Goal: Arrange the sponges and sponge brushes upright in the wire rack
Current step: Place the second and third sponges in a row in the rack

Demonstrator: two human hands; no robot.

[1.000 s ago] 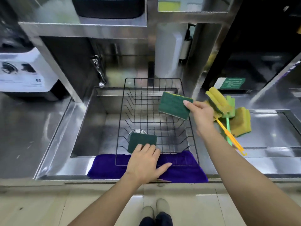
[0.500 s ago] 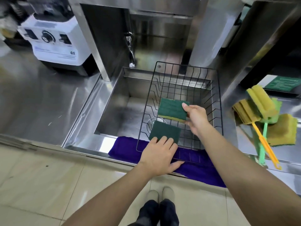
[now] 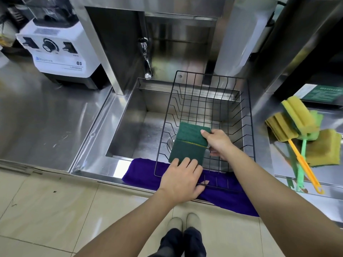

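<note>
A black wire rack sits over the steel sink. Inside its near end stand two green scouring sponges. My left hand holds the nearer green sponge upright against the rack's front. My right hand grips the second green sponge by its right edge, pressed just behind the first. On the counter to the right lie yellow sponges and two sponge brushes, one with an orange handle and one with a green handle.
A purple cloth lies under the rack's front edge. The sink has a tap behind it. A white blender base stands on the left counter. A green card lies at the far right.
My right hand has lowered the second green sponge into the rack until it stands right behind the first. The camera has tilted down and shifted left.
</note>
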